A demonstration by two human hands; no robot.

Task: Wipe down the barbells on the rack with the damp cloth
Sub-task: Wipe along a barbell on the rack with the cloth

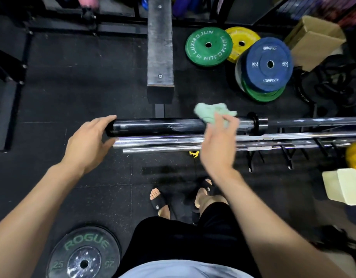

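A black Rogue bumper plate with green lettering (pixel 83 255) lies flat on the dark rubber floor (pixel 72 87) at lower left. Above it, the left hand (pixel 88 143) cups the free end of the thick black barbell sleeve (pixel 153 127), fingers curved over its end and thumb beneath. Just below that sleeve run two chrome barbells (pixel 153 141), parallel on the black rack (pixel 289 157). Further right, the blurred right hand (pixel 220 141) pinches a crumpled pale green cloth (pixel 210 115) at its fingertips; the cloth sits on top of the black sleeve, near its collar. Green, yellow and blue weight plates (pixel 267 64) lie beyond.
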